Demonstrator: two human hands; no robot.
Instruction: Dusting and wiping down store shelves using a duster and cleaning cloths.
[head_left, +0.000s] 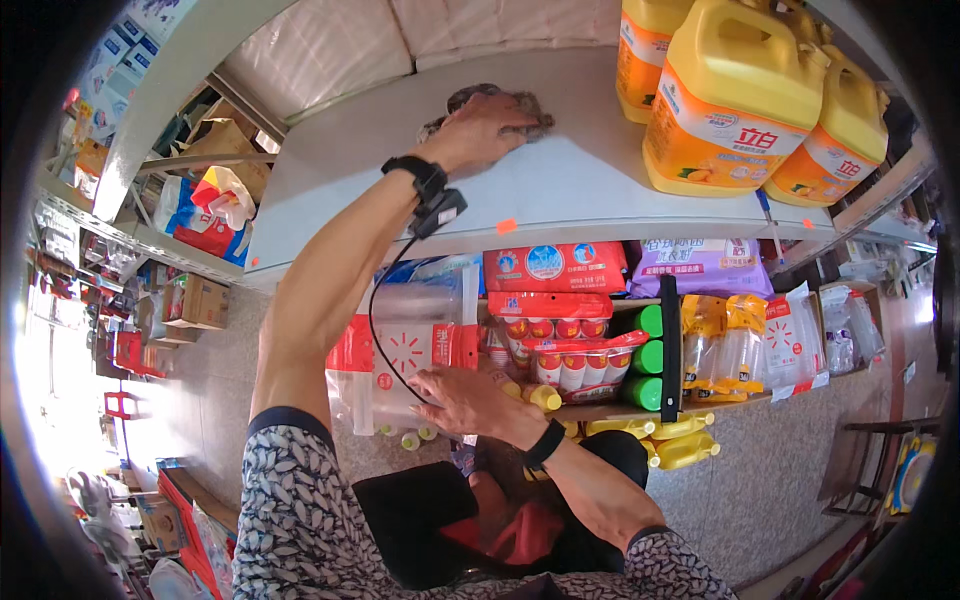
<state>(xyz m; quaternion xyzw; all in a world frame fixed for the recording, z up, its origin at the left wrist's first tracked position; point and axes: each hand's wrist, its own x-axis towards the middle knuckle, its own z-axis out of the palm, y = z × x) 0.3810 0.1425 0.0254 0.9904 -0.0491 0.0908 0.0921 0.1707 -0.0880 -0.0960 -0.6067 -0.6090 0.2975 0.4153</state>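
My left hand (487, 131) presses a dark, crumpled cloth (536, 116) on a pale shelf board (360, 165); the hand covers much of the cloth. A black strap with a small box sits on that wrist, and a black cable (373, 319) hangs from it. My right hand (469, 401) is lower, in front of clear plastic packs (409, 341) with red and white labels. Its fingers are loosely bent and partly apart beside the cable, with nothing plainly held. Large yellow jugs (735, 112) with orange labels stand at the shelf's right.
Red bags (555, 268) and a purple bag (701, 266) lie under the board. Below are red-and-white bottle packs (581, 371), green-capped containers (646, 360) and orange packs (705, 345). A blue pen (766, 214) hangs at the shelf's front edge. Yellow bottles (679, 442) are near the floor.
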